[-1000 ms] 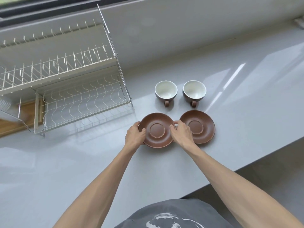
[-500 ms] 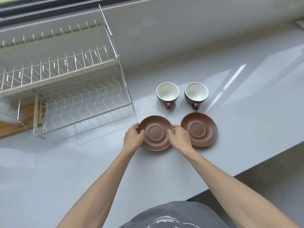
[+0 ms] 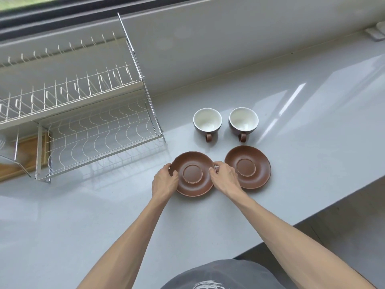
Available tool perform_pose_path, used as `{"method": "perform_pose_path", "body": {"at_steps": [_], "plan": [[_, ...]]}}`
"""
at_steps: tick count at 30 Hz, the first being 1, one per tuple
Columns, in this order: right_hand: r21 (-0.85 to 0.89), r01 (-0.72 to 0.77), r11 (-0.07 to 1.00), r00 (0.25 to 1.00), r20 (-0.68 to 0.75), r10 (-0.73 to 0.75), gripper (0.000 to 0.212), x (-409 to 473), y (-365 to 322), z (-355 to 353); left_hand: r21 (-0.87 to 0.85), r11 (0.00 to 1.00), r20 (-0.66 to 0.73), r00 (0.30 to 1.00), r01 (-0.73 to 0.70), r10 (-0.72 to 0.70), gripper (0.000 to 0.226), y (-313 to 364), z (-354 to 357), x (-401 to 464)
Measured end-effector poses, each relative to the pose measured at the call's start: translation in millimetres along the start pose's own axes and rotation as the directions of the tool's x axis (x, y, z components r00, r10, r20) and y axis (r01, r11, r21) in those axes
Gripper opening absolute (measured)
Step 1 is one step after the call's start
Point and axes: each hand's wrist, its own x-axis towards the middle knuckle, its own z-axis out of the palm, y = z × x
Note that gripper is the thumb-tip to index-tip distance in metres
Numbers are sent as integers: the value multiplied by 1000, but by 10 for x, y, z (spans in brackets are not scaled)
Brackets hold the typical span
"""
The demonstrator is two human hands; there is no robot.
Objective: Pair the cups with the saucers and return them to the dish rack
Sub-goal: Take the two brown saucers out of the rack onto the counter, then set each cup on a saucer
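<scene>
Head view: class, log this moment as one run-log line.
left hand: grips left saucer | right hand: grips same saucer | cups: unpaired on counter | dish rack: lower shelf bare

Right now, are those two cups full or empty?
Empty: the left cup and right cup stand upright, showing bare white insides.

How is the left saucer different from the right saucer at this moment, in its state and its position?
The left saucer is gripped at both edges, by the left hand and the right hand; the right saucer is not gripped, though the right hand partly covers its near left edge. The left saucer lies closer to the dish rack and slightly nearer the person; the right saucer lies further from it. Both are brown, round, empty, and lie on the counter.
</scene>
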Motion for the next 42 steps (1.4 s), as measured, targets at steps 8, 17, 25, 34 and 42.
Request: {"method": "perform_pose_path", "body": {"at_steps": [8, 17, 25, 34, 42], "plan": [[-128, 132, 983, 987, -80, -142, 40, 65, 0, -370, 191, 974, -126, 981, -119, 144, 50, 297, -89, 80], [-8, 82, 997, 947, -312, -80, 34, 531, 52, -1247, 32, 926, -78, 923, -377, 378, 44, 1492, 71, 201], [87, -37, 996, 954, -293, 61, 46, 1024, 193, -1484, -11, 941, 117, 934, -338, 337, 50, 2103, 637, 309], [181, -100, 978, 968, -211, 138, 59, 1363, 239, -1368, 105, 951, 178, 946, -292, 271, 28, 2153, 933, 594], [308, -137, 941, 966, -167, 195, 49, 1434, 299, -1325, 18, 980, 190, 963, -200, 193, 28, 2146, 1052, 692]]}}
